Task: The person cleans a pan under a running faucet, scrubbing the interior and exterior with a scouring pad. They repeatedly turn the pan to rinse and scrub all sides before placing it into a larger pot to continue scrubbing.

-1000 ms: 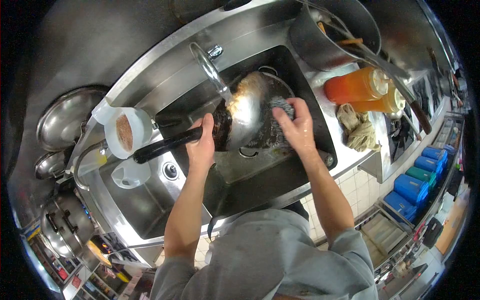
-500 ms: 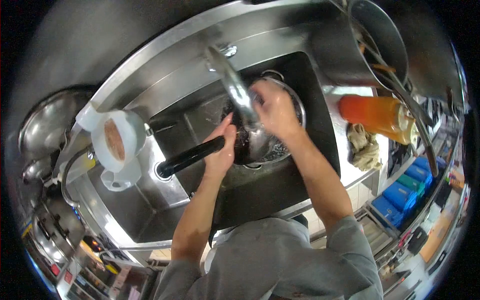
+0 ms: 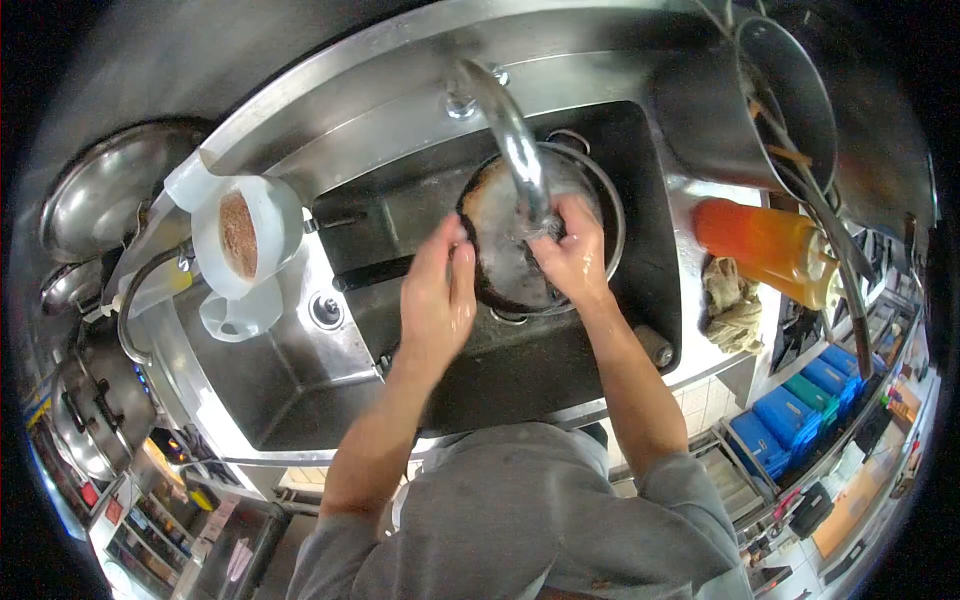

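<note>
A frying pan (image 3: 505, 255) lies in the dark sink basin, over a round metal pot (image 3: 617, 235) with loop handles. Its inside is wet and whitish, with a browned edge. My left hand (image 3: 440, 295) is at the pan's left rim with its fingers stretched out, above the black pan handle (image 3: 375, 272). Under the faucet (image 3: 515, 145), my right hand (image 3: 578, 255) is curled, thumb and fingers on either side of the splashing water. What it grips there I cannot tell.
Left of the basin stand a white plastic jug (image 3: 265, 235) with brown contents and a drain (image 3: 326, 310). On the right are an orange-filled bottle (image 3: 760, 240), a crumpled cloth (image 3: 733, 305) and a large metal pot (image 3: 725, 115) holding long utensils.
My left hand has come off the pan handle, which has swung further under the hand. My right hand has moved from the pan's far side to below the faucet. The view has shifted slightly.
</note>
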